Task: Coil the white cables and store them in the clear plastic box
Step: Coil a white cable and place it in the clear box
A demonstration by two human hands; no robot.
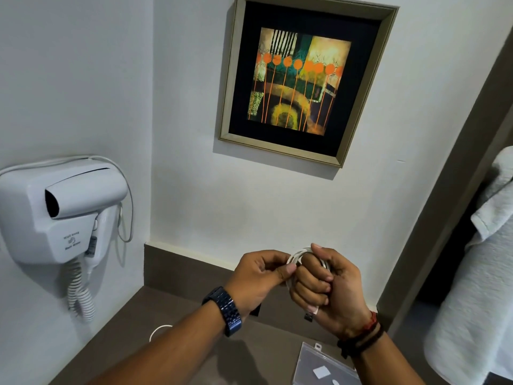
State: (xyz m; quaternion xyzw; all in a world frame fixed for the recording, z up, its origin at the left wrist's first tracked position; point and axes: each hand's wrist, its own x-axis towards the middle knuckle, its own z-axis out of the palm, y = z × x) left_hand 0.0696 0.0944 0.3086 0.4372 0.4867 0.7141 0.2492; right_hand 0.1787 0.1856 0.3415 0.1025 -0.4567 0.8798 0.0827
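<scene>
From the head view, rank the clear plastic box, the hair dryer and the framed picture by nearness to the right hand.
From the right hand:
1. Clear plastic box, just below on the counter.
2. Framed picture, on the wall above.
3. Hair dryer, far left wall.

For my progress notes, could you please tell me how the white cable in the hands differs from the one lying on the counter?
The held cable is wound into loops, pinched by the left hand and wrapped around fingers of the right hand, raised above the counter. The other cable lies untouched on the counter, only a curved bit showing beside the left forearm. Both are white, and neither is in the clear plastic box yet.
</scene>
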